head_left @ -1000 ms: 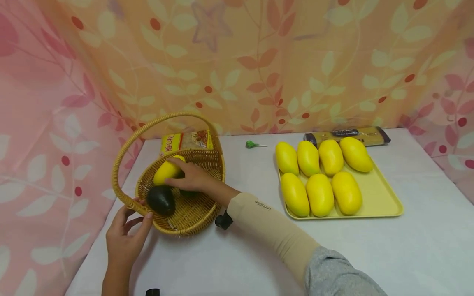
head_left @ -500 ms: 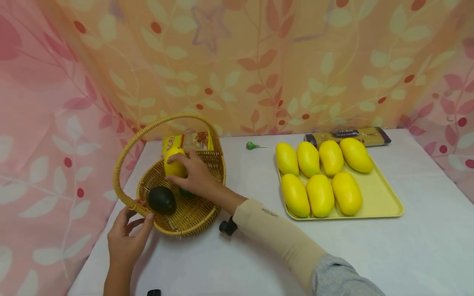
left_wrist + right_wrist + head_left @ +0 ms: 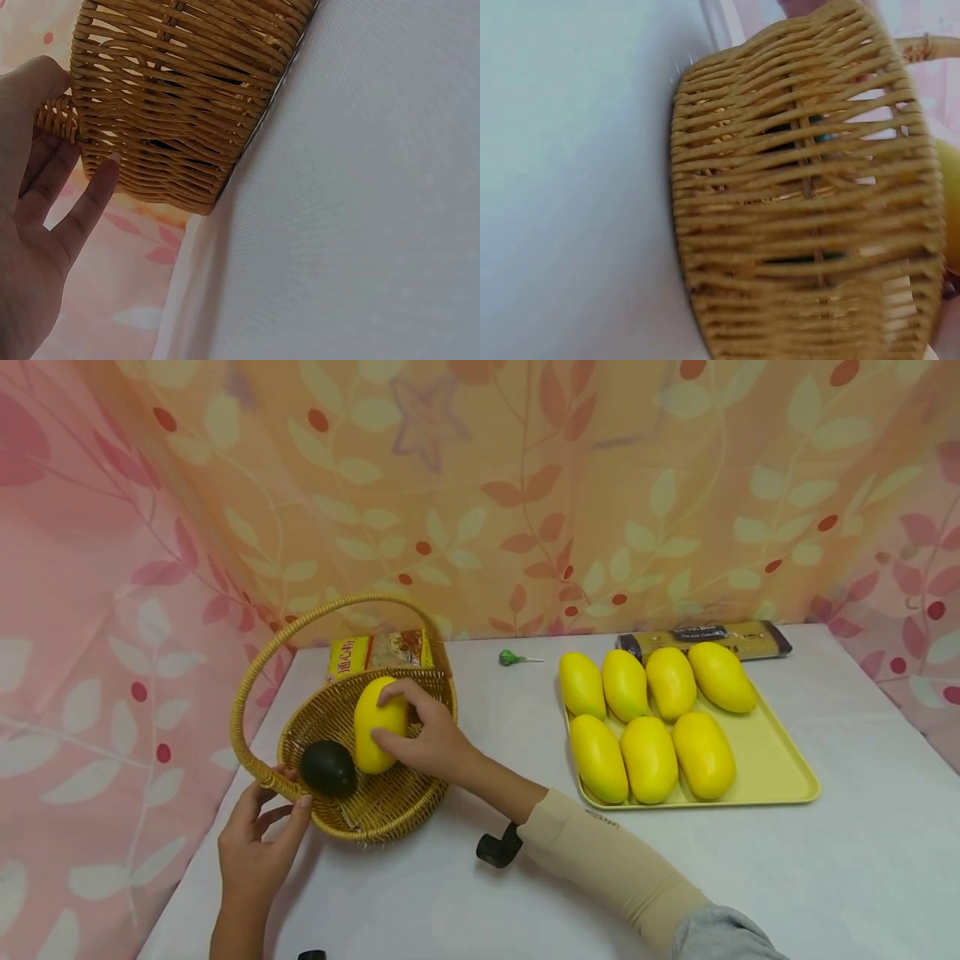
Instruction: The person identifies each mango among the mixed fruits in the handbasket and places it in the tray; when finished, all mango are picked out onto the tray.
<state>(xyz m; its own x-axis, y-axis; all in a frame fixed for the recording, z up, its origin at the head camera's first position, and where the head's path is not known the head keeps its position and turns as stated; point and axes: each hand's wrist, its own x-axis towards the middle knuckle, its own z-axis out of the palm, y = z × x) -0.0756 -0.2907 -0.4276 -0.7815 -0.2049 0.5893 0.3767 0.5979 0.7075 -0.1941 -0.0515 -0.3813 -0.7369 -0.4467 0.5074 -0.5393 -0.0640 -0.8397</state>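
My right hand grips a yellow mango with thumb and fingers, over the inside of a wicker basket. A dark avocado lies in the basket, just left of the mango. On the near left, my left hand holds the basket's rim by the foot of its arched handle. The left wrist view shows that hand at the rim, fingers against the woven side. In the right wrist view the basket wall hides most of the contents, with the mango's edge at far right.
To the right, a pale yellow tray bears several mangoes. Behind it lies a long pasta packet. A green lollipop is at the back middle, and a yellow food packet sits behind the basket.
My right hand has lifted the mango from the basket's back left and carried it right and nearer me, turning it upright. The left hand stays at the rim.
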